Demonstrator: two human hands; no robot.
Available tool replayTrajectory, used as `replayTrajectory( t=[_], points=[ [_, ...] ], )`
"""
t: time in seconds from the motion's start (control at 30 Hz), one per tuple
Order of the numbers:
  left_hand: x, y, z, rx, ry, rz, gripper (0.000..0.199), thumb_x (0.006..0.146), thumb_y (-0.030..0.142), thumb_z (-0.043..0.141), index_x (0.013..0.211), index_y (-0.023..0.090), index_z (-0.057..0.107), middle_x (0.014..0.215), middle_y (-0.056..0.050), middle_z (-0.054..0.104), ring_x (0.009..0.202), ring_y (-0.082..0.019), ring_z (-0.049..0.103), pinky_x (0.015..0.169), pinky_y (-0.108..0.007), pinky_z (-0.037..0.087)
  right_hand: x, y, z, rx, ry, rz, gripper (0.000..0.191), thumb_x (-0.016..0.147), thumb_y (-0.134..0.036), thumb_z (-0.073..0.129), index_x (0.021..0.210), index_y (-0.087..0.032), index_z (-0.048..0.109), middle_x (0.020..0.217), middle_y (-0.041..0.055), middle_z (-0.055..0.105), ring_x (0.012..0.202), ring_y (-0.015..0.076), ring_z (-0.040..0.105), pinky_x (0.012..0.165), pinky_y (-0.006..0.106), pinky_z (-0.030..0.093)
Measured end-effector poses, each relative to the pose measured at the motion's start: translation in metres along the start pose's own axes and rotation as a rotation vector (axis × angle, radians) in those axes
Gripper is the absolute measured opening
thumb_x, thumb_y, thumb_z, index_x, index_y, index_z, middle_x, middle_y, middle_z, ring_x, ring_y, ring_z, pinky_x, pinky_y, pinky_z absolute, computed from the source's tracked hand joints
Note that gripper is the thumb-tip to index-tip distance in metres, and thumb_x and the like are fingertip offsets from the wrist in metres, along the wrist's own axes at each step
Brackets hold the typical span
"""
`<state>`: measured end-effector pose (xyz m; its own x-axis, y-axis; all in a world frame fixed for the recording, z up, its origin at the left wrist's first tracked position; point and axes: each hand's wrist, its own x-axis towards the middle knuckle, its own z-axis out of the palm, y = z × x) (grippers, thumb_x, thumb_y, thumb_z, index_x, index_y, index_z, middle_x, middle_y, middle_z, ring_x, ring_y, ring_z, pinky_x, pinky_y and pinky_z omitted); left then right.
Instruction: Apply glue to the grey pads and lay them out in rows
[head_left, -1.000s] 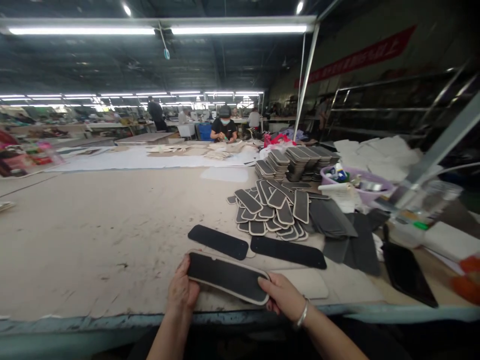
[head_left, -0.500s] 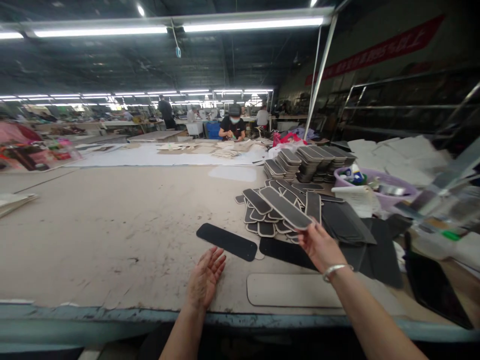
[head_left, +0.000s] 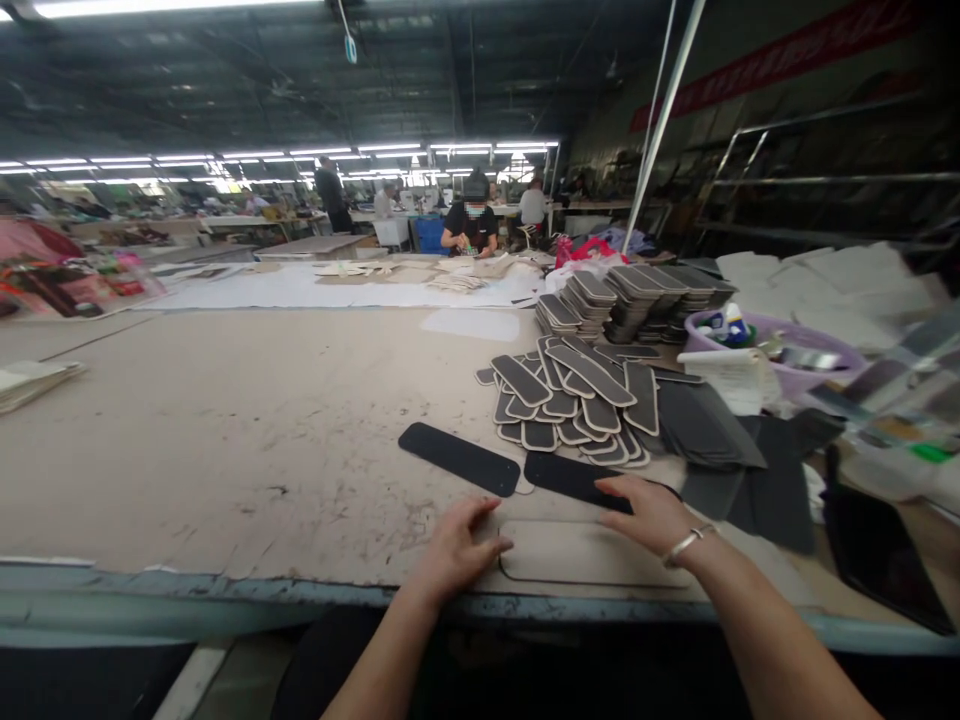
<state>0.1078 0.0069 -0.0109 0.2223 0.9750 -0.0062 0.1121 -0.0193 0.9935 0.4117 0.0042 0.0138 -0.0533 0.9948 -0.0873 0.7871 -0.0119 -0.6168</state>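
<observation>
A pale rounded panel (head_left: 570, 552) with a dark edge lies near the table's front edge. My left hand (head_left: 459, 545) is open at its left end, thumb and fingers apart. Over its right part my right hand (head_left: 646, 512), wearing a bracelet, is open with fingers stretched out; whether it touches the panel I cannot tell. Just behind are two black rounded strips, a left strip (head_left: 459, 460) and a right strip (head_left: 570, 478) partly hidden by my right hand. Beyond them spreads a loose heap of dark pieces with light borders (head_left: 562, 395).
Neat stacks of similar pieces (head_left: 637, 295) stand behind the heap. To the right are dark sheets (head_left: 709, 425), a purple basket (head_left: 847, 365) and a black flat object (head_left: 877, 550). A person (head_left: 471, 225) works across the table (head_left: 225, 430).
My right hand has let go of a light-bordered dark piece, now on the heap, and moved down toward the pale panel. My left hand has moved right to the panel's end. The view tilted down.
</observation>
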Motion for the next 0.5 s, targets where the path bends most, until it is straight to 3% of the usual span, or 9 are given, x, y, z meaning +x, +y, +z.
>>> replayTrajectory(
  t=[0.1, 0.2, 0.4, 0.5],
  points=[
    [-0.010, 0.002, 0.008, 0.087, -0.128, 0.119, 0.055, 0.047, 0.018, 0.087, 0.100, 0.025, 0.073, 0.117, -0.011, 0.062, 0.119, -0.034, 0.047, 0.111, -0.043, 0.026, -0.011, 0.000, 0.003, -0.138, -0.114, -0.036, 0.063, 0.052, -0.031, 0.075, 0.114, -0.020, 0.065, 0.114, 0.0106, 0.061, 0.105, 0.0302, 0.057, 0.097, 0.042, 0.042],
    [-0.013, 0.003, 0.014, 0.122, -0.204, 0.152, 0.053, 0.050, 0.018, 0.085, 0.102, 0.026, 0.073, 0.117, -0.011, 0.061, 0.120, -0.035, 0.045, 0.113, -0.045, 0.020, -0.024, 0.000, 0.012, -0.261, -0.161, -0.039, 0.075, 0.045, -0.027, 0.078, 0.119, -0.022, 0.062, 0.119, 0.0110, 0.056, 0.109, 0.0325, 0.052, 0.096, 0.042, 0.041],
    [-0.013, 0.007, 0.016, 0.105, -0.228, 0.125, 0.052, 0.051, 0.014, 0.083, 0.101, 0.024, 0.072, 0.116, -0.011, 0.059, 0.120, -0.035, 0.043, 0.114, -0.043, 0.018, -0.032, -0.002, 0.019, -0.412, -0.179, -0.076, 0.068, 0.048, -0.026, 0.078, 0.113, -0.021, 0.061, 0.116, 0.0097, 0.053, 0.105, 0.0283, 0.050, 0.092, 0.037, 0.042],
    [-0.015, 0.007, 0.019, -0.018, -0.157, 0.070, 0.054, 0.048, 0.007, 0.082, 0.098, 0.024, 0.072, 0.112, -0.010, 0.060, 0.118, -0.033, 0.044, 0.112, -0.039, 0.023, -0.030, -0.004, 0.017, -0.410, -0.157, -0.082, 0.073, 0.046, -0.026, 0.079, 0.116, -0.019, 0.058, 0.114, 0.0097, 0.052, 0.104, 0.0279, 0.049, 0.091, 0.037, 0.042]
  ],
)
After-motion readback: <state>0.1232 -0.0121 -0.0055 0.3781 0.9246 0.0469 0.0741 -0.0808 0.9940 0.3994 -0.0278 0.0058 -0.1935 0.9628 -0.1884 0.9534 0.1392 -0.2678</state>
